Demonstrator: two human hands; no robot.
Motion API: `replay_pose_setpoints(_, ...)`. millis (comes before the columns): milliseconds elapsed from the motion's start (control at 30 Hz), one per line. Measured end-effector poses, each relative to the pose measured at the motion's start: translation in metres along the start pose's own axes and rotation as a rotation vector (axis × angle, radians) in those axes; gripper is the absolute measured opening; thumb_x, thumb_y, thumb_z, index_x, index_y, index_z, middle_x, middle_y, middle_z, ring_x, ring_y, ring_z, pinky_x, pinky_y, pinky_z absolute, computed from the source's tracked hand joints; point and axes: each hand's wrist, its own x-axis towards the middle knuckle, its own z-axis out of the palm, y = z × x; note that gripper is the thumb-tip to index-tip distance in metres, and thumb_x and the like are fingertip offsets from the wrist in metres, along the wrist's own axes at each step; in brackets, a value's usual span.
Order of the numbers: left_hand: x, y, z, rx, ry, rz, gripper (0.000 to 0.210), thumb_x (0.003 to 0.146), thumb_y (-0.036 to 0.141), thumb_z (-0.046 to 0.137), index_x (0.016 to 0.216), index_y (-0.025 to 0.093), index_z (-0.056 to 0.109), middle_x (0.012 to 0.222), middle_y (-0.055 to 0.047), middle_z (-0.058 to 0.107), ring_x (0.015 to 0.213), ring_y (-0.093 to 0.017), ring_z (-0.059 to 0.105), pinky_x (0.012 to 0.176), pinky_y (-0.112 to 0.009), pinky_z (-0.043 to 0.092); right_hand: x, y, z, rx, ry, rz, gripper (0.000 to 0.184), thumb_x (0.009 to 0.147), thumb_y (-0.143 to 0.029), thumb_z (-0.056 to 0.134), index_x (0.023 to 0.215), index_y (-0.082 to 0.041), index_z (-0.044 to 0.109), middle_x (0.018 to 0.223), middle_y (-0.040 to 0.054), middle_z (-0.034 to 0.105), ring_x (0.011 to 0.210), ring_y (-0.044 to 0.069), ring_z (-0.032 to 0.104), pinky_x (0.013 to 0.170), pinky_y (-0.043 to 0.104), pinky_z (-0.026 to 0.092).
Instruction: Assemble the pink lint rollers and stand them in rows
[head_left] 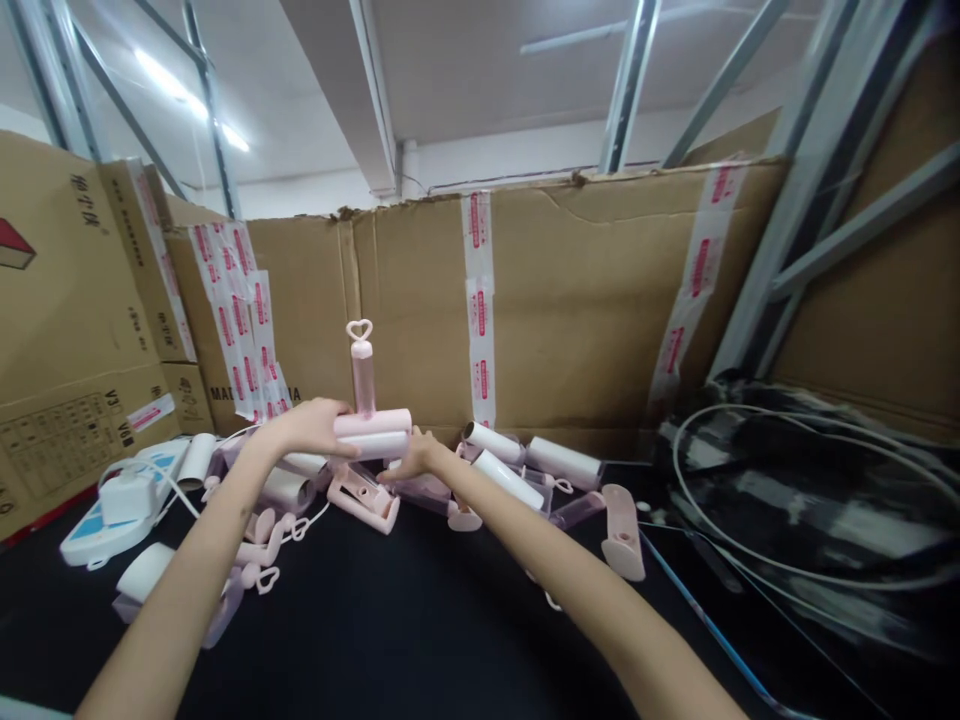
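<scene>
My left hand [311, 428] is closed around the left end of a pink lint roller [372, 422]. The roller is held above the pile, its translucent handle pointing up and ending in a heart-shaped loop. Close to the roller's right end is my right hand [414, 456], fingers stretched out to the left, low over the pile. Whether its fingertips touch a part there is not clear. Below the hands, a pink roller cover [365, 497] lies on the black surface. Around it are several white paper rolls [508, 480] and translucent handles, partly hidden by my arms.
A white and blue power strip [124, 510] with a plug and cables lies at the left. Cardboard walls [570, 300] with tape stand behind. Another pink cover [622, 532] sits on the right, beside a plastic-wrapped dark bundle [810, 500] with a white cable. Metal shelf posts rise around.
</scene>
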Motion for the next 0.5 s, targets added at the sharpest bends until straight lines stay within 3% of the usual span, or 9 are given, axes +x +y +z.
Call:
replay_pose_setpoints(67,0.028,-0.010,0.005,0.005,-0.027,-0.013,0.061,0.061,0.045,0.071,0.111,0.013,0.059,0.100,-0.008,0.066,0.090,-0.027,0.061,0.075,-0.029,0.045,-0.007,-0.002,0.001,-0.172,-0.158,0.010,0.041,0.081,-0.042,0.061,0.114,-0.018,0.055,0.117,0.0101,0.055,0.104,0.027,0.054,0.085,0.048,0.045)
replay_pose_setpoints(200,0.074,-0.023,0.029,0.021,-0.077,-0.022,0.039,0.079,0.038,0.062,0.108,0.013,0.057,0.107,-0.007,0.061,0.095,-0.023,0.059,0.081,-0.038,0.047,-0.033,-0.012,0.001,-0.302,-0.216,-0.031,0.069,0.061,-0.064,0.066,0.116,-0.024,0.057,0.118,0.0158,0.054,0.108,0.040,0.050,0.083,0.054,0.040)
replay_pose_setpoints(267,0.088,-0.025,0.042,0.019,-0.108,-0.019,0.031,0.086,0.034,0.054,0.110,0.014,0.055,0.112,-0.007,0.057,0.096,-0.022,0.058,0.082,-0.041,0.049,-0.045,-0.017,0.000,-0.348,-0.205,-0.045,0.070,0.064,-0.067,0.061,0.118,-0.023,0.056,0.116,0.0177,0.055,0.105,0.040,0.052,0.082,0.052,0.040)
replay_pose_setpoints(400,0.106,-0.025,0.066,-0.015,-0.172,-0.001,0.031,0.086,0.032,0.054,0.112,0.014,0.054,0.112,-0.007,0.057,0.096,-0.022,0.058,0.080,-0.040,0.050,-0.061,-0.024,-0.013,-0.396,-0.148,-0.067,0.074,0.067,-0.070,0.055,0.118,-0.016,0.054,0.107,0.0192,0.061,0.096,0.038,0.058,0.081,0.048,0.039)
replay_pose_setpoints(500,0.112,-0.024,0.082,-0.055,-0.197,0.016,0.031,0.086,0.033,0.054,0.111,0.014,0.055,0.111,-0.006,0.057,0.095,-0.022,0.058,0.079,-0.040,0.050,-0.070,-0.021,-0.037,-0.395,-0.090,-0.089,0.055,0.077,-0.062,0.051,0.108,-0.017,0.059,0.103,0.0152,0.063,0.093,0.032,0.060,0.080,0.041,0.039)
